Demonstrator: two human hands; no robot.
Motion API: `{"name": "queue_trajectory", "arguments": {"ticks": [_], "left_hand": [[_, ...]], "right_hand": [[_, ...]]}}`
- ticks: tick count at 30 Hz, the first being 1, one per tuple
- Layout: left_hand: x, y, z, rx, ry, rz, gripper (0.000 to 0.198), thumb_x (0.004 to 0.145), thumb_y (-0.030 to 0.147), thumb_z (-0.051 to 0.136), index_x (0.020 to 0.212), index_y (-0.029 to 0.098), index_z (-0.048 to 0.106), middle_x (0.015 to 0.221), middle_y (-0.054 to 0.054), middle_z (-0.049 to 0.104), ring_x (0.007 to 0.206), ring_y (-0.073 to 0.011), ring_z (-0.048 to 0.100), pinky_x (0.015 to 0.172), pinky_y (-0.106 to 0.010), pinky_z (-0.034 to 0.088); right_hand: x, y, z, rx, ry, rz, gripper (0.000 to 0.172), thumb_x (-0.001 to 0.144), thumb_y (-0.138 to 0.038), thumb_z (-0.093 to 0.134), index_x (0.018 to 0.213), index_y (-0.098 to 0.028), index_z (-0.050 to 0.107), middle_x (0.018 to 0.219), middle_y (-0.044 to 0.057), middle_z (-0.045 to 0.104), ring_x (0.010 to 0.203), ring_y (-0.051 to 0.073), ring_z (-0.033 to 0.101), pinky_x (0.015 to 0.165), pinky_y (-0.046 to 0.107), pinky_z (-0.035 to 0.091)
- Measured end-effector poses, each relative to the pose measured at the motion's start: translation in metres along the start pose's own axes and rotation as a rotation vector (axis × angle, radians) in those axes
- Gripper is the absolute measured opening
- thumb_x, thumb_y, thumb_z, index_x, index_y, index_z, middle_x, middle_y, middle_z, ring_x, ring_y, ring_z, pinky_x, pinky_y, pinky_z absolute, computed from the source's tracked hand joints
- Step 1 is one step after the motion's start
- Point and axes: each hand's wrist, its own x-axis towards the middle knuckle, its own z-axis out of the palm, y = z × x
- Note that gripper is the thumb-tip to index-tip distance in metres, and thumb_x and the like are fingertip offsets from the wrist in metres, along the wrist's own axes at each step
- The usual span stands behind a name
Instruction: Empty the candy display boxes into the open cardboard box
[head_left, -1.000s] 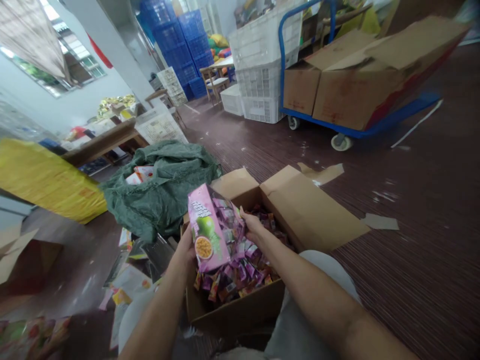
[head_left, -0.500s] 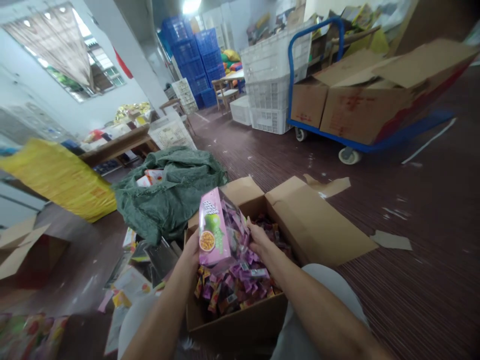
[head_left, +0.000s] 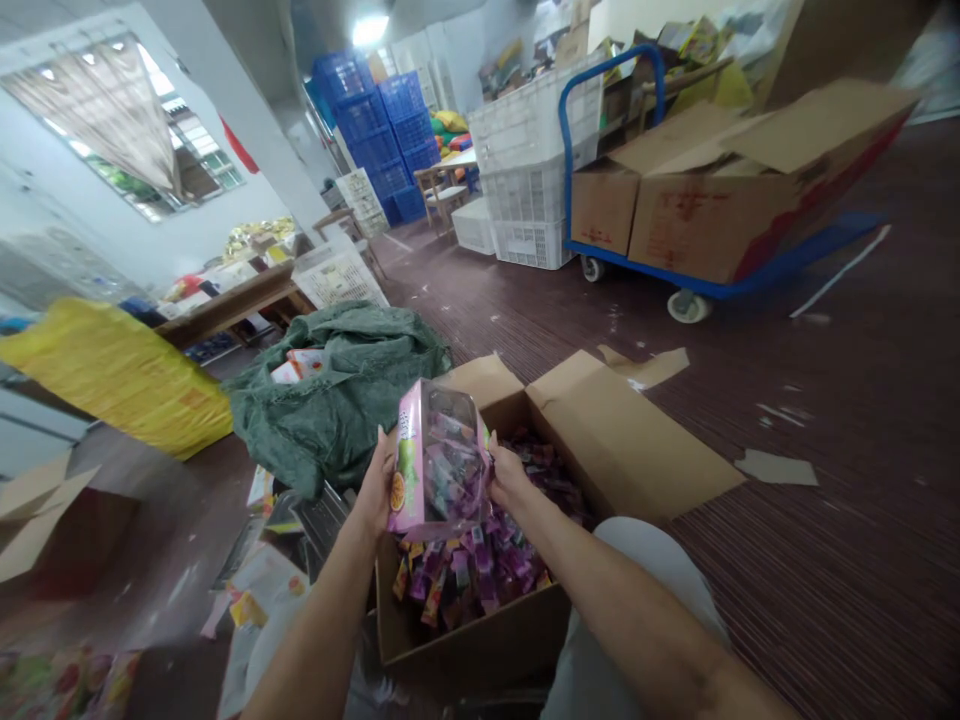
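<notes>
My left hand (head_left: pixel 377 490) grips the left side of a pink snack box (head_left: pixel 431 462), its open side turned up and showing purple wrapped sweets inside. My right hand (head_left: pixel 510 478) presses against the box's right side, fingers curled at its opening. Both hands hold it over an open cardboard carton (head_left: pixel 600 420) between my knees. The carton is full of small purple, red and yellow sachets (head_left: pixel 472 570).
A green sack (head_left: pixel 337 390) with printed boxes in it lies left of the carton, flattened packaging (head_left: pixel 255 570) below it. A yellow bag (head_left: pixel 112 370) sits far left. A blue trolley (head_left: pixel 720 270) carrying cardboard boxes stands behind, beside white crates (head_left: pixel 525 180) and blue crates (head_left: pixel 375 130).
The pink box has been rotated in my hands: its printed front now faces left and its open side faces up. Both hands stay on it above the carton.
</notes>
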Motion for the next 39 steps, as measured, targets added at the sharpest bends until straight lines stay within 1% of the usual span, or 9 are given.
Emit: {"name": "queue_trajectory", "arguments": {"ticks": [6, 10, 15, 17, 21, 24, 29, 33, 39], "left_hand": [[-0.010, -0.006, 0.003, 0.405, 0.146, 0.346, 0.076, 0.057, 0.011, 0.095, 0.128, 0.020, 0.068, 0.109, -0.006, 0.077, 0.106, -0.0239, 0.072, 0.091, -0.025, 0.057], [-0.007, 0.002, 0.001, 0.324, 0.275, 0.466, 0.078, 0.061, 0.010, 0.092, 0.134, 0.022, 0.065, 0.105, -0.003, 0.078, 0.095, -0.0203, 0.074, 0.084, -0.022, 0.057], [-0.020, 0.022, 0.005, 0.184, 0.232, 0.395, 0.056, 0.075, 0.020, 0.077, 0.130, 0.015, 0.066, 0.096, -0.005, 0.078, 0.070, -0.0181, 0.072, 0.066, -0.025, 0.059], [-0.027, 0.026, 0.003, 0.146, 0.188, 0.353, 0.050, 0.075, 0.022, 0.074, 0.124, 0.014, 0.069, 0.092, -0.006, 0.078, 0.065, -0.0179, 0.071, 0.063, -0.025, 0.059], [-0.033, 0.025, -0.006, 0.149, 0.191, 0.200, 0.040, 0.075, 0.025, 0.074, 0.114, 0.013, 0.073, 0.084, -0.007, 0.077, 0.056, -0.0181, 0.067, 0.053, -0.026, 0.055], [-0.034, 0.022, -0.007, 0.173, 0.193, 0.128, 0.039, 0.077, 0.029, 0.073, 0.112, 0.012, 0.075, 0.080, -0.008, 0.076, 0.055, -0.0189, 0.067, 0.050, -0.025, 0.053], [-0.046, 0.025, 0.008, 0.439, 0.051, 0.242, 0.067, 0.063, 0.023, 0.084, 0.128, 0.010, 0.072, 0.082, -0.005, 0.076, 0.063, -0.0168, 0.067, 0.057, -0.022, 0.052], [-0.055, 0.028, 0.009, 0.494, 0.039, 0.299, 0.082, 0.058, 0.027, 0.086, 0.136, 0.010, 0.067, 0.077, -0.002, 0.074, 0.060, -0.0152, 0.063, 0.056, -0.023, 0.050], [-0.059, 0.030, -0.017, 0.502, 0.231, 0.456, 0.086, 0.052, 0.028, 0.087, 0.134, 0.011, 0.068, 0.081, -0.002, 0.074, 0.064, -0.0138, 0.062, 0.058, -0.022, 0.049]], "right_hand": [[-0.002, 0.002, 0.001, -0.059, -0.035, -0.001, 0.028, 0.083, -0.039, 0.076, 0.075, -0.020, 0.059, 0.053, -0.004, 0.057, 0.046, 0.013, 0.050, 0.052, 0.026, 0.047], [-0.005, 0.001, -0.004, -0.167, -0.079, -0.032, 0.024, 0.076, -0.038, 0.079, 0.077, -0.019, 0.063, 0.060, -0.006, 0.060, 0.052, 0.010, 0.049, 0.050, 0.021, 0.038], [-0.009, -0.002, -0.010, -0.309, -0.244, -0.064, 0.018, 0.061, -0.020, 0.074, 0.078, -0.019, 0.069, 0.071, -0.004, 0.065, 0.065, 0.011, 0.053, 0.060, 0.021, 0.038], [-0.010, -0.004, -0.010, -0.432, -0.395, -0.182, 0.017, 0.058, -0.018, 0.069, 0.075, -0.019, 0.070, 0.078, -0.002, 0.067, 0.078, 0.015, 0.057, 0.072, 0.025, 0.044], [-0.015, -0.004, -0.012, -0.870, -0.552, -0.682, 0.014, 0.067, -0.022, 0.060, 0.073, -0.019, 0.072, 0.104, 0.007, 0.069, 0.108, 0.026, 0.058, 0.102, 0.039, 0.045], [-0.022, 0.000, -0.016, -1.228, -0.658, -0.930, 0.029, 0.075, -0.025, 0.061, 0.098, -0.020, 0.078, 0.117, 0.012, 0.069, 0.122, 0.033, 0.055, 0.115, 0.049, 0.037], [-0.034, 0.015, -0.024, -1.610, -1.021, -1.127, 0.045, 0.091, -0.035, 0.058, 0.134, -0.026, 0.067, 0.138, 0.010, 0.064, 0.140, 0.032, 0.047, 0.125, 0.054, 0.026], [-0.039, 0.020, -0.021, -1.897, -1.017, -1.221, 0.047, 0.095, -0.034, 0.056, 0.140, -0.025, 0.062, 0.143, 0.010, 0.060, 0.144, 0.033, 0.042, 0.126, 0.058, 0.023], [-0.038, 0.003, -0.022, -2.273, -0.698, -0.861, 0.034, 0.098, -0.033, 0.053, 0.121, -0.017, 0.072, 0.133, 0.016, 0.065, 0.131, 0.032, 0.051, 0.112, 0.051, 0.038]]}}
